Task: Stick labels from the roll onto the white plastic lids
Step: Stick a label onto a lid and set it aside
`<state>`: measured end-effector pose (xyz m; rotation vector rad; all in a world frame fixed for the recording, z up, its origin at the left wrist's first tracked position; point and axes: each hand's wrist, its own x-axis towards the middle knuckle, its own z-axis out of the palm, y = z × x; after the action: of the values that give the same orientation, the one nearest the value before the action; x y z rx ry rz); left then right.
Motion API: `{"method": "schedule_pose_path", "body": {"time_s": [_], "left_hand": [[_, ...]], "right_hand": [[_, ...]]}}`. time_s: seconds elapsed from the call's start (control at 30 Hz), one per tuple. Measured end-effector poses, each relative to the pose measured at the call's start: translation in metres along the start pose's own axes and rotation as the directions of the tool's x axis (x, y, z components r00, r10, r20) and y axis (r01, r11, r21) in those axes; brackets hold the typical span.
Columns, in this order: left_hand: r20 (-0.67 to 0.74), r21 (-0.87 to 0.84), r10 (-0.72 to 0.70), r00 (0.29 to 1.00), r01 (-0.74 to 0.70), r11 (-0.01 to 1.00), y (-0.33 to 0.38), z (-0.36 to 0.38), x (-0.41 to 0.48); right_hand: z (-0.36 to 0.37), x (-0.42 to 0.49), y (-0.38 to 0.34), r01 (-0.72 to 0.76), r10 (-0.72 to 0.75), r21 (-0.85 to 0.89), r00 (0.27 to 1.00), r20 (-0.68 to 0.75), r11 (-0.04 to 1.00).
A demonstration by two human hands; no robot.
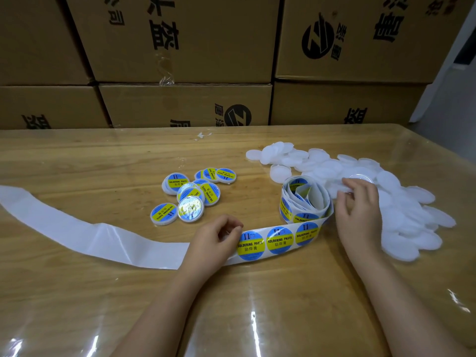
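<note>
Cardboard boxes (180, 39), taped closed, are stacked behind the table (77, 292). White plastic lids (401, 215), round and translucent, lie heaped at its right, and the right hand (360, 210) curls its fingers round one on the heap. The label roll (304, 199) stands just beside them. The left hand (213, 240) pinches the edge of the first label (251, 246), a blue-and-yellow "SOLDERING PASTE" sticker. Labelled lids (190, 194) cluster at the centre.

The left hand (213, 243) and the right hand (358, 210) are bare, and so is each forearm behind them (left forearm (164, 305), right forearm (401, 302)), uncovered right down to the lower edge of the view.
</note>
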<state>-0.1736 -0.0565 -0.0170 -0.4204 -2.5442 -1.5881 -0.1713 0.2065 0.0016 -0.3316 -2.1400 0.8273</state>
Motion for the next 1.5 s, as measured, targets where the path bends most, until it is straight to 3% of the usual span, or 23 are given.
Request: {"method": "schedule_pose_path", "body": {"time_s": [0.1, 0.2, 0.33, 0.47, 0.57, 0.77, 0.9, 1.03, 1.3, 1.5], "left_hand": [[-0.006, -0.009, 0.009, 1.0, -0.009, 1.0, 0.003, 0.0, -0.001], [-0.027, -0.074, -0.005, 1.0, 0.003, 0.997, 0.008, -0.001, 0.0], [-0.004, -0.256, -0.058, 0.998, 0.055, 0.965, 0.011, -0.004, 0.001], [0.001, -0.265, -0.027, 1.0, 0.026, 0.964, 0.008, -0.005, 0.0], [-0.023, -0.29, -0.041, 0.999, 0.033, 0.956, 0.007, -0.002, 0.001], [-0.177, -0.133, -0.002, 0.984, -0.022, 0.991, 0.007, 0.001, -0.001], [-0.277, -0.198, -0.01, 0.961, -0.047, 0.979, 0.011, 0.002, -0.001], [-0.266, -0.231, -0.033, 0.963, -0.03, 0.973, 0.013, 0.002, -0.002], [-0.088, -0.218, 0.001, 0.996, -0.02, 0.976, 0.018, 0.008, -0.008], [-0.047, -0.146, 0.018, 0.999, -0.025, 0.989, 0.021, 0.008, -0.009]], "right_hand": [[0.0, -0.018, -0.028, 0.272, -0.279, 0.153, 0.96, 0.024, 0.95], [0.005, -0.045, -0.054, 0.477, -0.549, 0.324, 0.814, 0.187, 0.817], [0.011, -0.064, -0.069, 0.53, -0.664, 0.413, 0.668, 0.335, 0.741], [0.01, -0.065, -0.07, 0.544, -0.697, 0.437, 0.586, 0.413, 0.716], [0.008, -0.064, -0.069, 0.532, -0.668, 0.405, 0.608, 0.429, 0.744], [0.011, -0.061, -0.069, 0.597, -0.596, 0.134, 0.702, 0.39, 0.791], [0.011, -0.066, -0.069, 0.514, -0.582, 0.274, 0.694, 0.424, 0.813], [0.01, -0.068, -0.069, 0.516, -0.64, 0.382, 0.66, 0.393, 0.767], [0.009, -0.073, -0.077, 0.463, -0.664, 0.5, 0.652, 0.367, 0.731], [0.008, -0.075, -0.081, 0.367, -0.627, 0.559, 0.672, 0.393, 0.743]]}}
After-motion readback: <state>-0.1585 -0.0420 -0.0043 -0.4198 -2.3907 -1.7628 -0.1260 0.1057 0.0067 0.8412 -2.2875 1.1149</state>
